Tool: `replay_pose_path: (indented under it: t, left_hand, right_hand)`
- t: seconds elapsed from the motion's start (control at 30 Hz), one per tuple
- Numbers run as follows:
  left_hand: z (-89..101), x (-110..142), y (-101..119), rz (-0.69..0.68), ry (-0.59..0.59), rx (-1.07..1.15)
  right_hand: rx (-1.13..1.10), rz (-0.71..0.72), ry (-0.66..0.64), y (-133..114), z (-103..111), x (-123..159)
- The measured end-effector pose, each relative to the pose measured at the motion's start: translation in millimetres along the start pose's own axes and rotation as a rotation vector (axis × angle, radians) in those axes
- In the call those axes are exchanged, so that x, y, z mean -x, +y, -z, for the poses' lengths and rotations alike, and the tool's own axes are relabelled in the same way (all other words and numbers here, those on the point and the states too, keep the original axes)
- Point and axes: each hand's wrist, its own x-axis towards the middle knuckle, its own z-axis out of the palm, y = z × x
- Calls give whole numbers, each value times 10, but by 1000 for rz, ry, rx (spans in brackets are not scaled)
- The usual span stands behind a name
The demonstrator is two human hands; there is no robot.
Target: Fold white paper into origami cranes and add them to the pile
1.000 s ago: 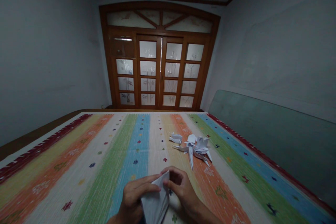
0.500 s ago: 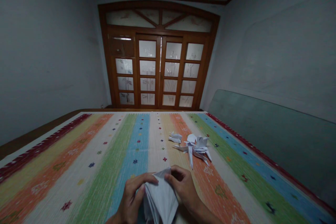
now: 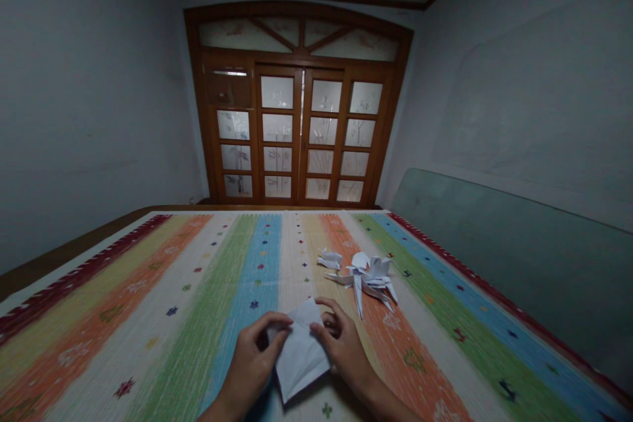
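Left hand [image 3: 250, 359] and right hand [image 3: 343, 349] hold folded white paper [image 3: 299, 349] at lower centre.
Both hands curve half open, wrists low, pinching the paper's upper edges over the striped rug [image 3: 148, 290]; folded paper figures [image 3: 363, 280] lie just beyond, toward the right.

Paper [image 3: 301, 353], seemingly white, rainbow-striped woven cloth [image 3: 123, 316]

Far ahead of the right hand [image 3: 343, 349], wooden doors [image 3: 297, 59] with frosted panes [image 3: 277, 126] close the room. To its right, a green panel [image 3: 504, 264] leans against a grey wall [image 3: 519, 79].
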Motion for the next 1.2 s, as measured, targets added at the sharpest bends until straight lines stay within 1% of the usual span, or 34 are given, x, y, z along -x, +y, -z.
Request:
replay_pose_path:
  t: [0.1,0.2,0.3,0.4,0.5,0.6,0.7,0.8,0.9,0.97,1.03,1.13,1.2]
  left_hand:
    - [23,-46,-27,37,74,-8]
    - [52,-86,-24,67,104,-11]
    - [82,-122,-31,81,65,-20]
    - [111,-148,-68,132,-27,-48]
    - [141,-155,-125,151,-93,-166]
    - [165,-147,-170,103,-91,-313]
    - [177,-130,-181,34,-80,-429]
    - [189,-114,-161,-56,-115,-536]
    - [228,-105,-125,-121,-152,-636]
    - [274,-102,-97,-196,-199,-637]
    - [324,-98,-65,-291,-285,-591]
    - [367,-92,-7,-382,-394,-539]
    - [365,-88,27,-394,-416,-528]
  right_hand:
    - [-35,-26,-88,-1,2,3]
    - [-36,-71,-89,-4,16,-15]
    - [4,-62,-38,11,59,-62]
    - [110,-8,13,39,132,-113]
    - [260,28,14,76,198,-146]
    - [370,63,-30,112,228,-158]
    - [411,78,-55,131,234,-146]
    - [470,110,-47,121,242,-112]
    - [626,172,-82,86,254,-72]
    - [725,199,-99,48,262,-50]
    - [755,214,-112,-1,270,-32]
    - [709,263,-190,-83,285,-11]
    - [663,275,-263,-128,295,1]
